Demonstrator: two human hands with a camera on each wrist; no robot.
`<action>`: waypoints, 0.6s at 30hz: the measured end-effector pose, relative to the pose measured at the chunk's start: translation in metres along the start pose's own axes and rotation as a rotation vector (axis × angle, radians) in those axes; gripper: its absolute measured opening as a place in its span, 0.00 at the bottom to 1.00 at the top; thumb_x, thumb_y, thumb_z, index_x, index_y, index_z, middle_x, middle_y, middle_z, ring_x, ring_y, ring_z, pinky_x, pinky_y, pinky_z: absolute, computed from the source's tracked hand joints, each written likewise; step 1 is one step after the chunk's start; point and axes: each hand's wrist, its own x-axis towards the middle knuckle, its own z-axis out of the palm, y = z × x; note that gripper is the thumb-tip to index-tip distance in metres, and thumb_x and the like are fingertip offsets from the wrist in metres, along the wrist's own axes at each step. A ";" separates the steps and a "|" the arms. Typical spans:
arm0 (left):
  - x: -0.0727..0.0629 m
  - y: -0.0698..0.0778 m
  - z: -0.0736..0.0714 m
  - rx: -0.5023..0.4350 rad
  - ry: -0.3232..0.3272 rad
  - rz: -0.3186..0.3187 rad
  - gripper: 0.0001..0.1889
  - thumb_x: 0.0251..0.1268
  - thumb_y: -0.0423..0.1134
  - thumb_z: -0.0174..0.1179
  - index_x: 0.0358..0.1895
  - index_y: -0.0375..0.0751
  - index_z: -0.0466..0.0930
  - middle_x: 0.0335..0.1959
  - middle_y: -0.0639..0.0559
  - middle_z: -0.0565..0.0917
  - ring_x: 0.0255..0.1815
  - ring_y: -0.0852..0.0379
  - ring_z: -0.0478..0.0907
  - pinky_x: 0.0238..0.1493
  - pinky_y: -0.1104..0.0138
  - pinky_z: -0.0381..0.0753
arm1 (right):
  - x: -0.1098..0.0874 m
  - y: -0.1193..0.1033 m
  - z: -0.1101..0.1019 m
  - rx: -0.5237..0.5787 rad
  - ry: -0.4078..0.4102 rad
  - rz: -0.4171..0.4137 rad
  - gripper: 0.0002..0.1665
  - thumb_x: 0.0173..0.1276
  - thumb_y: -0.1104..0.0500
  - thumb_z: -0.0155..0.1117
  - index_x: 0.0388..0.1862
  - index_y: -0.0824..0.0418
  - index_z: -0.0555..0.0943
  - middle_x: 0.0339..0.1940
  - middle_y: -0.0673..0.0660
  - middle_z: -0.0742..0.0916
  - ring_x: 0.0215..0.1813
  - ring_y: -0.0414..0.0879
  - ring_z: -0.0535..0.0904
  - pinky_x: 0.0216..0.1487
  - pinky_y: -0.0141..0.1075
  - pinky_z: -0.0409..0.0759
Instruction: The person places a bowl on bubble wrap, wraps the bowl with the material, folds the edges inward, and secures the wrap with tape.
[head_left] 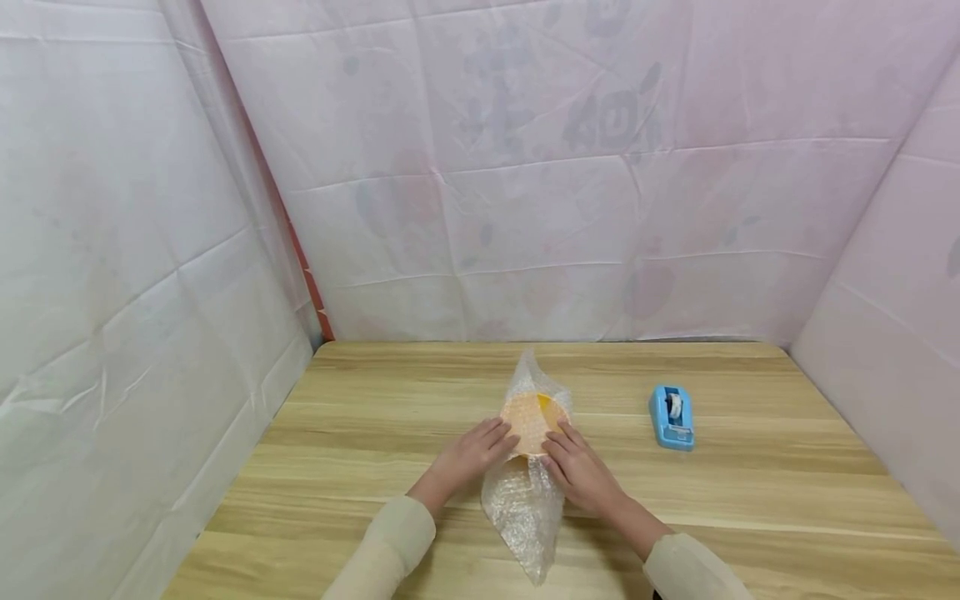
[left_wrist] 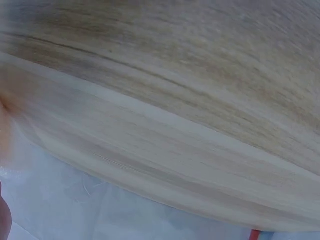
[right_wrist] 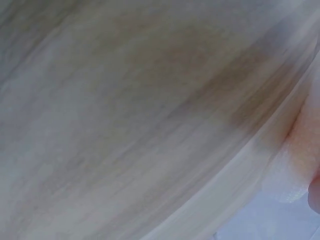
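A round orange-yellow plate-like disc (head_left: 555, 410) lies on the wooden table, mostly under a sheet of bubble wrap (head_left: 525, 508). One pointed end of the wrap reaches toward the back of the table, the other toward the front. A bright yellow patch shows near the disc's upper right. My left hand (head_left: 472, 452) rests its extended fingers on the disc's left edge, over the wrap. From the other side, my right hand (head_left: 581, 468) presses its fingers on the right edge. Only blurred bits of fingers (left_wrist: 4, 217) and wrapped disc (right_wrist: 304, 140) enter the wrist views.
A blue tape dispenser (head_left: 672, 417) with a roll in it stands to the right on the wooden table (head_left: 390, 383). Whitish, creased sheets (head_left: 525, 208) hang behind the table and at both sides. A narrow red strip (head_left: 313, 292) shows at the back left corner.
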 end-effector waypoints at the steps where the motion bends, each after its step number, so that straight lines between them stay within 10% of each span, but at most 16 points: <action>1: 0.000 0.000 0.000 0.004 -0.004 0.004 0.27 0.57 0.30 0.57 0.62 0.49 0.68 0.62 0.52 0.74 0.65 0.56 0.69 0.68 0.70 0.64 | 0.000 0.000 0.000 0.000 -0.001 -0.002 0.11 0.63 0.64 0.59 0.40 0.70 0.80 0.46 0.67 0.83 0.60 0.66 0.71 0.63 0.55 0.68; 18: -0.004 0.001 0.007 0.047 0.005 0.066 0.28 0.59 0.31 0.55 0.65 0.50 0.64 0.66 0.49 0.70 0.68 0.54 0.65 0.70 0.67 0.63 | 0.003 -0.001 0.001 -0.066 -0.004 -0.037 0.09 0.63 0.65 0.58 0.40 0.70 0.79 0.44 0.66 0.83 0.58 0.66 0.72 0.62 0.56 0.68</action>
